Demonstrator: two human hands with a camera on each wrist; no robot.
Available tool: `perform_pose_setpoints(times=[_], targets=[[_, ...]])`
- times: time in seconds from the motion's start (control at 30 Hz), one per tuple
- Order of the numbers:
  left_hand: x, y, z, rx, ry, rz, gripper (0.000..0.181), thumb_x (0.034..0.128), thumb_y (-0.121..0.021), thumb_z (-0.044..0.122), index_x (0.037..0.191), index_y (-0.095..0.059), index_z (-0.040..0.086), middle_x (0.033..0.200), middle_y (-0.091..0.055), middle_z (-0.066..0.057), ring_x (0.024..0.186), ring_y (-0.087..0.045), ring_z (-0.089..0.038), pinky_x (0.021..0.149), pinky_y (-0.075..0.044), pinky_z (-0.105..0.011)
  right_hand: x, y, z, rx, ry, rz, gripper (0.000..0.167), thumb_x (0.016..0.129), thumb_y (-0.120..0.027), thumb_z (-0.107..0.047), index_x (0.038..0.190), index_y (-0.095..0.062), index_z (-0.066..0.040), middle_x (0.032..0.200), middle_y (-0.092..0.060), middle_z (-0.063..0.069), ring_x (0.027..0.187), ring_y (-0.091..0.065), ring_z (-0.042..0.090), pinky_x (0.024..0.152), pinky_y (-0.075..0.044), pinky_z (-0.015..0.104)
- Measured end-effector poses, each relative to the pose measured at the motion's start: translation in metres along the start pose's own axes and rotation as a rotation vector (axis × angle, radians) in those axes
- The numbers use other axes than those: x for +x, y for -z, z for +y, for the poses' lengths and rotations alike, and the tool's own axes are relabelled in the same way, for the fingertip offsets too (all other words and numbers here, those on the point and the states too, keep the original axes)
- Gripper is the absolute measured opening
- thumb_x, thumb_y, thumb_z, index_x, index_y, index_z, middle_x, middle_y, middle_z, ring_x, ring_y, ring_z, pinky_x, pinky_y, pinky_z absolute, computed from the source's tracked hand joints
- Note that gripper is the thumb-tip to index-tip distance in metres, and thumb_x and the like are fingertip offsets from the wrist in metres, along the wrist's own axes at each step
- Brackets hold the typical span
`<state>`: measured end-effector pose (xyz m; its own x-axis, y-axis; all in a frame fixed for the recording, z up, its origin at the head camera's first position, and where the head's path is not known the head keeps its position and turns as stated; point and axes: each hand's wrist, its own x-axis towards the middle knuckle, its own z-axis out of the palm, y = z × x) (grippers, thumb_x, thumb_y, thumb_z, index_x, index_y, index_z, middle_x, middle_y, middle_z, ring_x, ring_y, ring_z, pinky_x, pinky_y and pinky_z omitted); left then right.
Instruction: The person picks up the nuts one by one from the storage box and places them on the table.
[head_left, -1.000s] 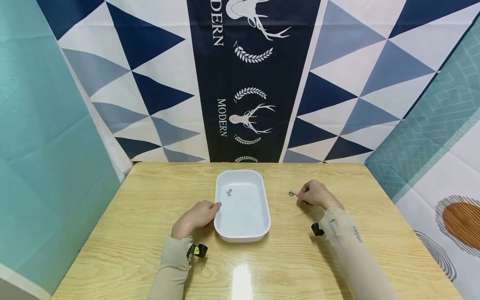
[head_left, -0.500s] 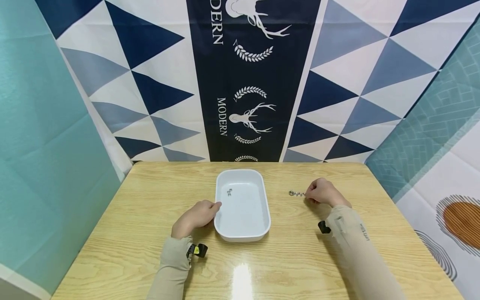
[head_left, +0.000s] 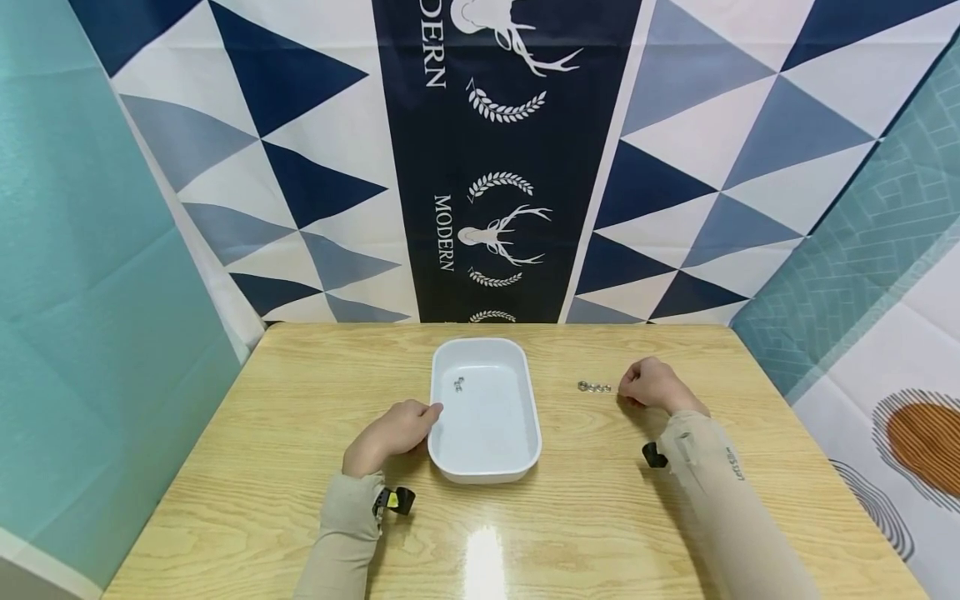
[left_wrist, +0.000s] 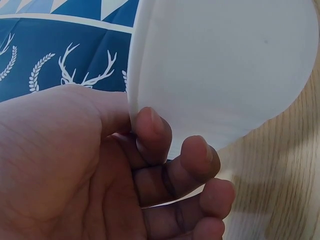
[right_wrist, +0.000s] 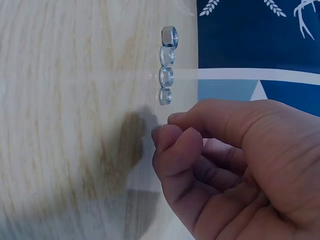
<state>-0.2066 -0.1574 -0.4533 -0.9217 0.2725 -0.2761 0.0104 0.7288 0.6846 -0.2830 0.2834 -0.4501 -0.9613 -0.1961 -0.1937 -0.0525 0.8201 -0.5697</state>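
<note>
A white rectangular tray (head_left: 483, 417) stands near the middle of the table. My left hand (head_left: 395, 433) grips its left wall, with the thumb over the rim and curled fingers outside, as the left wrist view shows. Several small shiny pieces that look like metal nuts (head_left: 459, 384) lie in the tray's far left part. To the tray's right, several more shiny nuts (right_wrist: 166, 76) form a straight row, and the one farthest from my hand looks largest. Just off the row's right end is my right hand (head_left: 651, 385), its fingers curled and fingertips together. Nothing shows between them.
The wooden table (head_left: 300, 533) ends at a patterned cloth backdrop (head_left: 322, 167). A teal cloth (head_left: 112, 292) hangs on the left side and another printed cloth (head_left: 885, 350) on the right. A black wrist camera (head_left: 654, 455) sits on the right wrist.
My right hand has moved to the right along the row, uncovering more nuts and coming away from the last one. My left hand and the tray have stayed still.
</note>
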Motion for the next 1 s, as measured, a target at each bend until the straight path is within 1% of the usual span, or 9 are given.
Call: perform_pose_setpoints(times=[0.33,0.53,0.63,0.73,0.87,1.0], targets=[[0.001,0.001,0.002,0.009,0.007,0.018,0.050,0.1117,-0.037,0.038,0.086,-0.070,0.010,0.058,-0.047,-0.001,0.052,-0.044,-0.015,0.056,-0.039,-0.028,0.006,-0.003,-0.001,-0.024,0.007,0.009,0.015,0.094,-0.060,-0.008,0.088,-0.071,0.000,0.069,-0.068,0.006,0.061,-0.061,0.016,0.071,-0.051,0.034],[0.001,0.001,0.001,0.002,0.006,0.018,0.050,0.1116,-0.037,0.038,0.089,-0.072,0.011,0.059,-0.047,-0.001,0.052,-0.043,-0.015,0.057,-0.039,-0.028,0.007,-0.005,-0.003,-0.004,-0.012,0.006,0.014,0.094,-0.060,-0.009,0.090,-0.070,0.000,0.068,-0.068,0.005,0.060,-0.062,0.016,0.067,-0.051,0.031],[0.001,0.000,0.001,0.000,0.002,0.017,0.050,0.1115,-0.037,0.037,0.088,-0.072,0.011,0.058,-0.046,-0.001,0.051,-0.042,-0.015,0.056,-0.038,-0.027,0.008,-0.007,-0.003,-0.005,-0.005,0.008,0.015,0.095,-0.060,-0.008,0.090,-0.070,0.002,0.069,-0.069,0.006,0.061,-0.062,0.016,0.066,-0.051,0.032],[0.001,0.000,0.000,0.000,0.000,0.018,0.050,0.1115,-0.037,0.037,0.086,-0.071,0.011,0.056,-0.045,0.000,0.050,-0.041,-0.015,0.055,-0.038,-0.027,0.009,-0.008,-0.003,-0.010,-0.012,0.012,0.015,0.096,-0.061,-0.010,0.090,-0.070,0.001,0.069,-0.069,0.006,0.061,-0.062,0.016,0.068,-0.051,0.032],[0.000,-0.001,0.001,-0.001,-0.002,0.018,0.050,0.1116,-0.037,0.037,0.087,-0.071,0.010,0.057,-0.045,0.000,0.051,-0.042,-0.015,0.056,-0.038,-0.028,0.010,-0.008,-0.003,-0.014,-0.015,0.012,0.016,0.098,-0.060,-0.011,0.090,-0.070,0.000,0.070,-0.069,0.006,0.062,-0.062,0.016,0.070,-0.051,0.033],[0.000,-0.001,0.000,0.001,0.003,0.014,0.050,0.1117,-0.036,0.038,0.086,-0.070,0.011,0.057,-0.045,0.000,0.051,-0.043,-0.015,0.058,-0.040,-0.029,0.011,-0.008,-0.003,-0.008,-0.022,0.007,0.018,0.099,-0.057,-0.010,0.091,-0.070,0.000,0.071,-0.069,0.006,0.063,-0.062,0.017,0.068,-0.051,0.033]])
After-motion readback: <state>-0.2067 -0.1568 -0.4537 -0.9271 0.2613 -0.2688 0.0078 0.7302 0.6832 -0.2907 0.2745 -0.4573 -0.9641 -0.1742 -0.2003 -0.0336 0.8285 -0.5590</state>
